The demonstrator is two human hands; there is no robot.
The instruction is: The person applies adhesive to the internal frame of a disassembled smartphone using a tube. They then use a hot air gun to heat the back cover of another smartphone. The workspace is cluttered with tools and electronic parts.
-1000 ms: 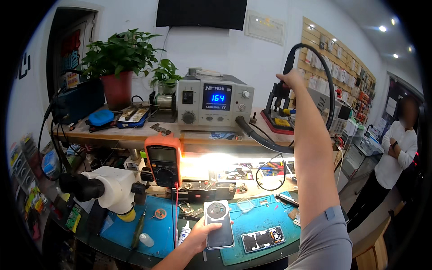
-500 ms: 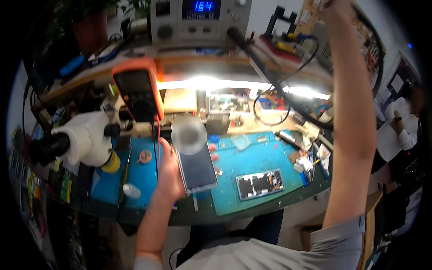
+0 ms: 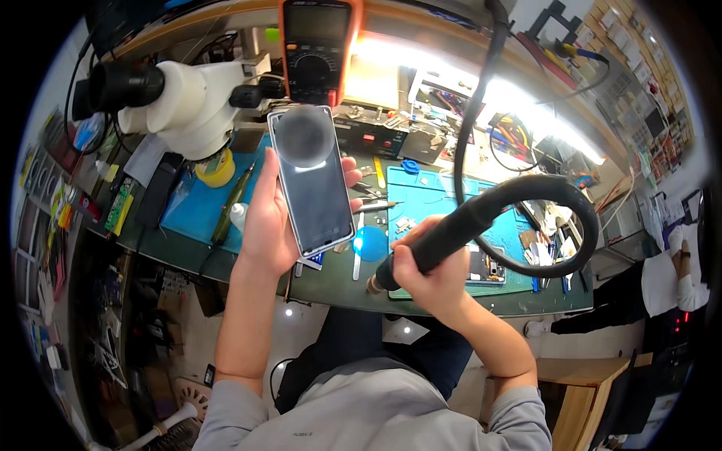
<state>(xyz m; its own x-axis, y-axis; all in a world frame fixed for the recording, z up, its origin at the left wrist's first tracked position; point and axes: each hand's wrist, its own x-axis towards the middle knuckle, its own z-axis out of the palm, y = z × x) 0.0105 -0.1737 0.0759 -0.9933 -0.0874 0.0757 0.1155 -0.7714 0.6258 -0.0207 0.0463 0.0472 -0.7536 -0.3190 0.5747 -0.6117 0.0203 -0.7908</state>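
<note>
My left hand (image 3: 263, 233) holds up a dark, slim phone (image 3: 320, 203) with a pale rim, its long edges between thumb and fingers. A blurred round patch covers its upper part. To its right, my right hand (image 3: 440, 282) is closed round the black handle of a hot air gun (image 3: 451, 237). The gun's metal nozzle points down and left, below the phone and apart from it; its thick hose loops up behind. Partly hidden behind my right hand lies an opened phone (image 3: 492, 268) with its inner parts showing, on the blue work mat (image 3: 429, 180).
A white microscope (image 3: 180, 105) stands at the left, with an orange multimeter (image 3: 347, 52) at the back. Loose tools (image 3: 553, 248) crowd the mat's right side. A green pen-like tool (image 3: 232, 207) lies near the microscope. Another person (image 3: 658, 282) stands at the far right.
My right hand has come down from the upper right and now grips the hot air gun. The view has tilted downward. My left hand still holds the phone.
</note>
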